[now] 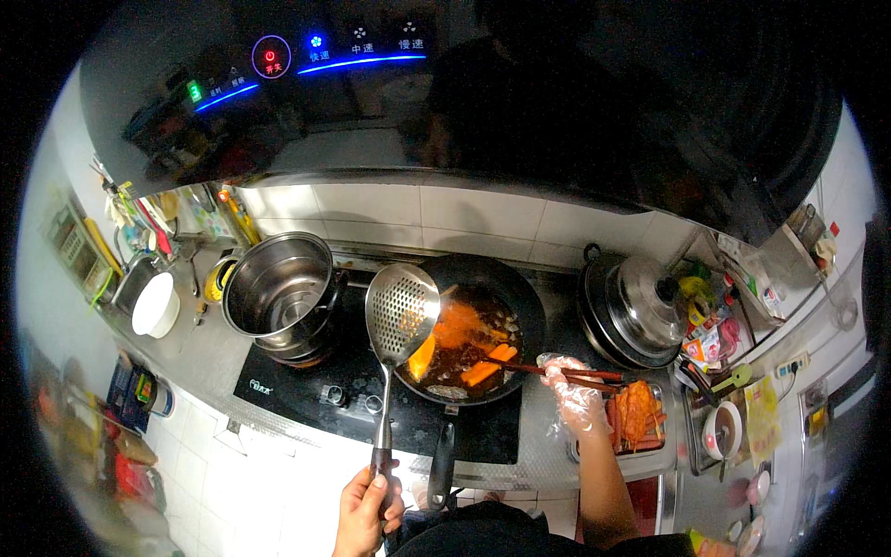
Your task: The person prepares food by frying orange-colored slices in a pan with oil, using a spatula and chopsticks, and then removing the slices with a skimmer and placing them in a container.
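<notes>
My left hand (pixel 369 505) grips the dark handle of a perforated metal skimmer (pixel 397 313). Its bowl is raised over the left rim of a black wok (pixel 527 303) on the stove. On my right hand (pixel 574 393) is a clear plastic glove, and the hand holds dark red chopsticks (pixel 532 368) whose tips reach into the wok. Orange sticks of food (pixel 489 365) lie in dark oil near those tips, with a reddish-orange mass (pixel 459 327) behind them. An orange piece (pixel 421 358) shows beside the skimmer. Close to my right wrist, coated skewered food (pixel 635 414) lies on a metal tray.
Left of the wok stands a steel pot (pixel 278 285); a white bowl (pixel 155 306) is farther left. A lidded pan (pixel 637 310) sits at the stove's right. Its neighbour is a bowl of brown liquid (pixel 722 430). The wok handle (pixel 441 463) points towards me. A range hood (pixel 418 132) overhangs the stove.
</notes>
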{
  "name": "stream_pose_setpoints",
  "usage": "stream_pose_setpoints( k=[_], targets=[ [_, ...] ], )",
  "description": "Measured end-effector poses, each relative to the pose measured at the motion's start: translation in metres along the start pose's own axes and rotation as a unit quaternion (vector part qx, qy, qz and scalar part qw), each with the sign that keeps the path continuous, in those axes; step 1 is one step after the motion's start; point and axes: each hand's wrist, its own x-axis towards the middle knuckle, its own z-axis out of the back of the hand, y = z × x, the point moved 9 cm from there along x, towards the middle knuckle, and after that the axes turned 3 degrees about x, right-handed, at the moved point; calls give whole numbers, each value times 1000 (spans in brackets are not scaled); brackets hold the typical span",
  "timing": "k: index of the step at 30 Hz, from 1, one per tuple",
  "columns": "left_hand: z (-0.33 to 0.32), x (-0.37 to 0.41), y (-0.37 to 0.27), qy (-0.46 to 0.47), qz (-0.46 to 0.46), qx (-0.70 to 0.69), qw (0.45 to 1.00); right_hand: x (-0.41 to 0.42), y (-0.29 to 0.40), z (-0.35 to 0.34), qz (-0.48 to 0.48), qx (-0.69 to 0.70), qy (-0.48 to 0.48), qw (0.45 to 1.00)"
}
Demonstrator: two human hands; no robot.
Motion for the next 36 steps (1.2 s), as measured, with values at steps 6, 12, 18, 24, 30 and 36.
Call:
stream_pose_setpoints(
  k=[6, 12, 18, 24, 30, 36],
  targets=[
    [-4, -3, -5, 46, -15, 4, 999, -3, 3, -7, -35, -14, 23, 999],
    [10, 4, 3, -42, 12, -5, 999, -5, 13, -13, -30, -21, 42, 998],
    [-3, 0, -7, 46, -15, 3, 999, -4, 3, -8, -13, -24, 40, 999],
    [-1, 1, -5, 38, -12, 5, 999, -6, 12, -10, -12, -29, 28, 999],
    [-2, 0, -5, 36, -13, -2, 999, -7, 11, -9, -15, 9, 20, 1000],
    [-1, -1, -6, 34, -17, -5, 999, -8, 18, -3, 14, -9, -16, 1000]
  ],
)
